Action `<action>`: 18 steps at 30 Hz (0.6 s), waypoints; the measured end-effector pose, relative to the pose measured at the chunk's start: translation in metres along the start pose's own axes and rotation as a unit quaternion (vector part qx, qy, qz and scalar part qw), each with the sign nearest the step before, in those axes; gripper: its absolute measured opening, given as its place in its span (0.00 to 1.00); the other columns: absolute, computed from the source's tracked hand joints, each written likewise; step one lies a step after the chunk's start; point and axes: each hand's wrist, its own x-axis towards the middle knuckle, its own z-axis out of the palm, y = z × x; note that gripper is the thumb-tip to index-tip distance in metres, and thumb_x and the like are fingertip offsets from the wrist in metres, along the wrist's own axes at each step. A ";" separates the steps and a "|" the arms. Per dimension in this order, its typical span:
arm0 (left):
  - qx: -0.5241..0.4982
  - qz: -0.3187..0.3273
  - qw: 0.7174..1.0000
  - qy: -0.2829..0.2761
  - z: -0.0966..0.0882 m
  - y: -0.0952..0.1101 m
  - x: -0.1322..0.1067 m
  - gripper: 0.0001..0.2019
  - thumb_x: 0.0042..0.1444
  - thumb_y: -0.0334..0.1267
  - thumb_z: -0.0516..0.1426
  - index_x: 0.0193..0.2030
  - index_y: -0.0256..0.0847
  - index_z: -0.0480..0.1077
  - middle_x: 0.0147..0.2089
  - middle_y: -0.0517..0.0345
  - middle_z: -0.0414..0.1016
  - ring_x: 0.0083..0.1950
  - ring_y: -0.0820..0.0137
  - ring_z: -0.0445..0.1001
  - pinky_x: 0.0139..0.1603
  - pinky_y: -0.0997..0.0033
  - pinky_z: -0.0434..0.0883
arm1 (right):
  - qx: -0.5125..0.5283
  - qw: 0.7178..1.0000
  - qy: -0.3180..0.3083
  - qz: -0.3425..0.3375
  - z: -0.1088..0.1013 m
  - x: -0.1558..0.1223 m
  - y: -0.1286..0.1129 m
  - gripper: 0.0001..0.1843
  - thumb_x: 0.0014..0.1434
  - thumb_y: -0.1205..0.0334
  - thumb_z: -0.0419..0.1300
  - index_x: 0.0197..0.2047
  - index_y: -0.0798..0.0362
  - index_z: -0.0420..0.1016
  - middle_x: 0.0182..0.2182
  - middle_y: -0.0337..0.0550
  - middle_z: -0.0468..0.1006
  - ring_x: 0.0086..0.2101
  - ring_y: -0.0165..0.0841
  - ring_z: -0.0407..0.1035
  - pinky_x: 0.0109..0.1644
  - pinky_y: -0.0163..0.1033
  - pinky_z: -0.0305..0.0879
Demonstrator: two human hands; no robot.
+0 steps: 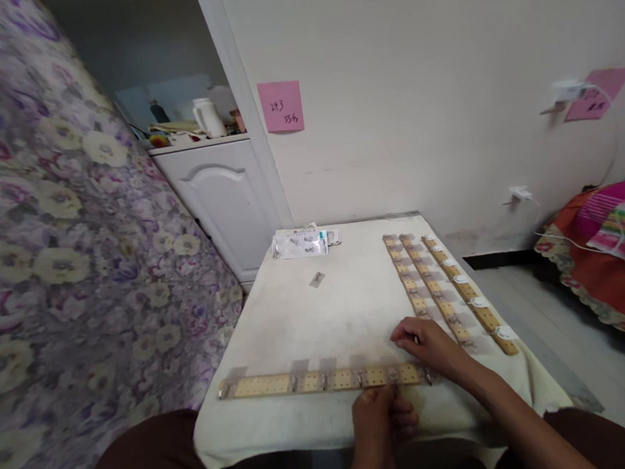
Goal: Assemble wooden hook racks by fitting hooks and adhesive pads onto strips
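We sit at the table, and one wooden strip lies across its near edge. Metal clips sit on it at intervals, closer together toward its right end, while the left stretch shows fewer. Our left hand has its fingers bunched against the strip's near edge at one clip; we cannot tell whether they grip it. Our right hand rests just beyond the strip, fingers drawn together with the tips on the cloth, and we cannot tell if anything is pinched. Three more strips lie side by side on the right, fitted along their length. A loose metal piece and a packet lie farther back.
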 end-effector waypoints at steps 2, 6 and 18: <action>0.000 0.005 1.000 -0.004 0.000 0.000 0.000 0.08 0.49 0.41 0.55 0.29 0.37 0.64 0.20 0.58 0.73 0.18 0.74 0.70 0.20 0.76 0.63 | -0.007 1.000 -0.017 0.003 0.001 -0.001 -0.001 0.08 0.53 0.66 0.54 0.32 0.51 0.74 0.30 0.39 0.77 0.32 0.32 0.69 0.37 0.35 0.62; 0.002 0.008 1.000 -0.001 0.001 0.000 -0.001 0.09 0.49 0.42 0.55 0.28 0.37 0.64 0.20 0.59 0.72 0.18 0.74 0.70 0.19 0.76 0.63 | -0.025 0.999 -0.043 0.005 0.007 -0.003 -0.001 0.10 0.50 0.69 0.56 0.36 0.50 0.75 0.33 0.40 0.76 0.34 0.32 0.68 0.39 0.35 0.61; 0.003 0.015 1.000 0.011 0.000 -0.003 0.002 0.12 0.46 0.46 0.57 0.26 0.39 0.64 0.19 0.59 0.72 0.18 0.72 0.69 0.20 0.74 0.63 | -0.037 0.997 -0.063 0.010 0.015 -0.004 -0.001 0.13 0.46 0.72 0.55 0.36 0.50 0.74 0.33 0.39 0.75 0.33 0.30 0.67 0.38 0.34 0.60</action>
